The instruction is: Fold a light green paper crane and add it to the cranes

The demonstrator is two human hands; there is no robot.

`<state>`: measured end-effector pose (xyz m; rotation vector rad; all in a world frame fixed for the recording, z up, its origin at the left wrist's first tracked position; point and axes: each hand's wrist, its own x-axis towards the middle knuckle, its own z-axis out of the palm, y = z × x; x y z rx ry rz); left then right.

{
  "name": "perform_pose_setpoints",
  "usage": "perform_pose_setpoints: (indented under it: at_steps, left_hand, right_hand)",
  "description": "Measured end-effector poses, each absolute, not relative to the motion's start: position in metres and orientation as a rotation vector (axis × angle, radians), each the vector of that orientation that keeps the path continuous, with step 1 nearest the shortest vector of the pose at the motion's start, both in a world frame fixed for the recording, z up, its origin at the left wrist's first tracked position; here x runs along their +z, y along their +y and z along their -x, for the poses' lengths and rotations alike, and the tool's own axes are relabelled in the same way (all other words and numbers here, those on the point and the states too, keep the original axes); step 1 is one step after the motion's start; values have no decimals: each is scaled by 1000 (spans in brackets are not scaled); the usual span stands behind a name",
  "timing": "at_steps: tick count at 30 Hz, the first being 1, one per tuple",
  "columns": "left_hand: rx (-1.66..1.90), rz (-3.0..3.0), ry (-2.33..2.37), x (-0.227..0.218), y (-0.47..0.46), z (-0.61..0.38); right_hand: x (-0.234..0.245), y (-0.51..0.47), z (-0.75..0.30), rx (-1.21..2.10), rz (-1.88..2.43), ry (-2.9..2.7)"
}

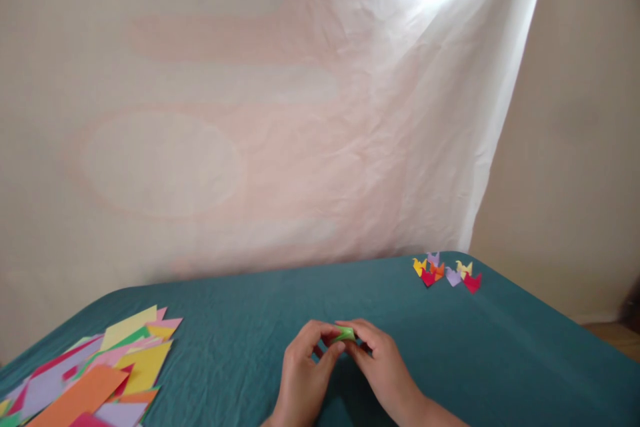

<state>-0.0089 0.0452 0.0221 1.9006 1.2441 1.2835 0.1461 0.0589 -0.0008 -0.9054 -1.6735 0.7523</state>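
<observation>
A small folded green paper piece [345,333] is pinched between the fingertips of both hands, just above the teal tablecloth [240,320]. My left hand [306,373] grips its left end with thumb and fingers closed. My right hand [385,363] holds the right end the same way. Most of the green piece is hidden by the fingers.
A loose heap of coloured paper sheets [95,373] lies at the table's front left corner. Several small folded paper figures [447,272] in yellow, red, orange and lilac sit at the far right edge. A wrinkled white cloth [250,113] hangs behind the table.
</observation>
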Motion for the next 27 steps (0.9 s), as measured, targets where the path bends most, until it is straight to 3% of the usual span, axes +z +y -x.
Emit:
perform_pose_setpoints:
  at_steps: [17, 27]
  left_hand:
    - [1306, -1900, 1301, 21, 50, 12]
    - [1345, -1909, 1297, 22, 52, 15]
  right_hand:
    - [12, 50, -143, 766, 876, -1681]
    - [0, 59, -144, 968, 940, -1550]
